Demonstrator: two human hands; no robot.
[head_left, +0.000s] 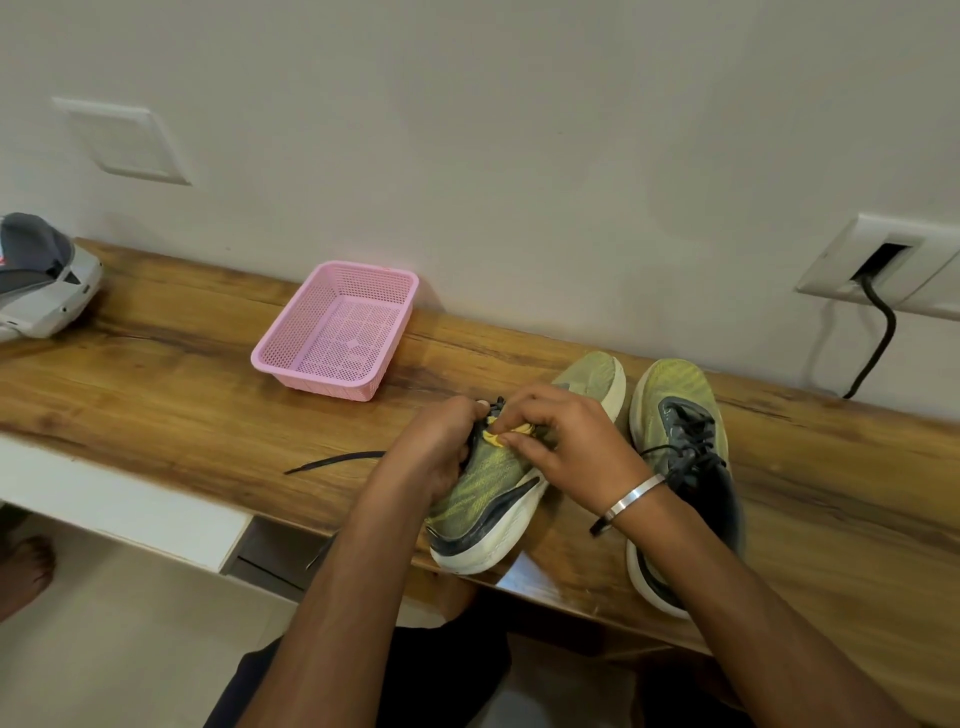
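Observation:
Two yellow-green running shoes with white soles stand on a wooden shelf (156, 395). The left shoe (493, 493) lies tilted toward me, and both hands work at its lace area. My left hand (441, 447) grips the shoe's left side at the black lace (337, 460), whose loose end trails left across the wood. My right hand (566, 441) pinches the yellow tongue part at the top of the shoe. The right shoe (680, 415) stands upright beside it with its dark laces in place.
An empty pink mesh basket (337, 332) sits near the wall behind the hands. A grey and white shoe (41, 280) lies at the shelf's far left. A black cable (878, 338) hangs from a wall socket at the right. A bare foot (26, 571) shows on the floor.

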